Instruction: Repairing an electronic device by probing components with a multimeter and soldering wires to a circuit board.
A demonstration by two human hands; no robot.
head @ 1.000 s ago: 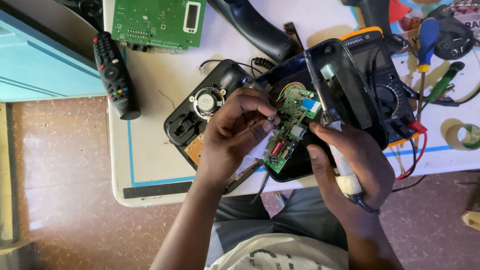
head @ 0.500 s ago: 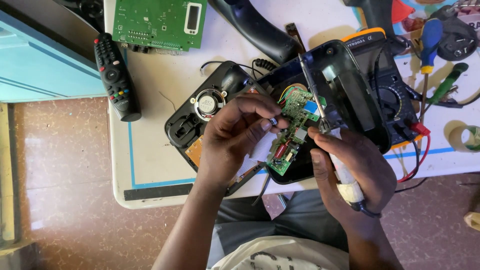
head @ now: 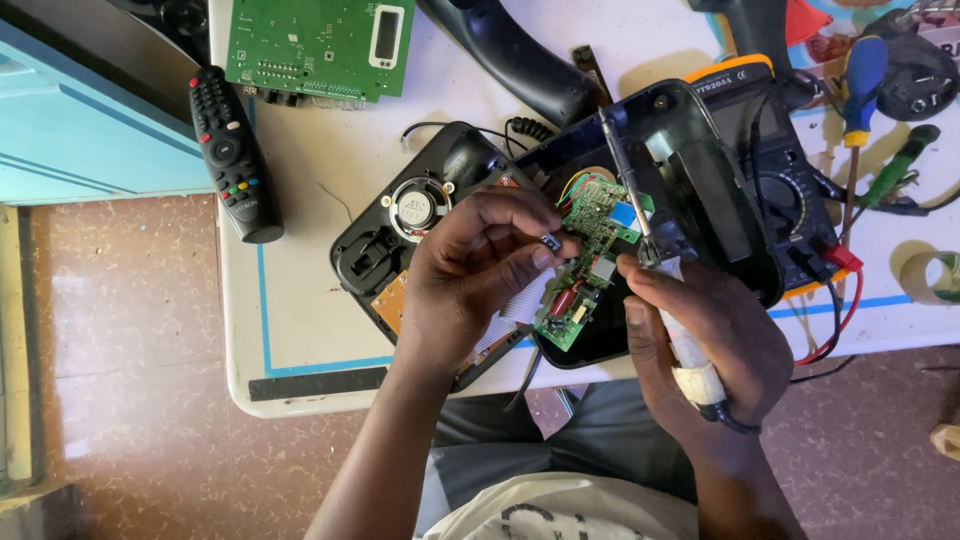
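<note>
Left hand (head: 470, 280) fingers pinched on a tiny black part (head: 551, 241) just above the green board (head: 585, 255) inside the open black shell (head: 690, 180); right hand (head: 705, 335) fingers wrapped round a soldering iron (head: 640, 215).

We had plenty of clutter on the white counter (head: 300, 300). A black remote (head: 231, 155) with coloured buttons lay near the left edge, just below a big green circuit board (head: 310, 45). A black curved handset (head: 510, 60) sat up top. Over on the right were a blue-handled screwdriver (head: 862, 75), a green-handled one (head: 903, 160), and a tape roll (head: 935, 275).
</note>
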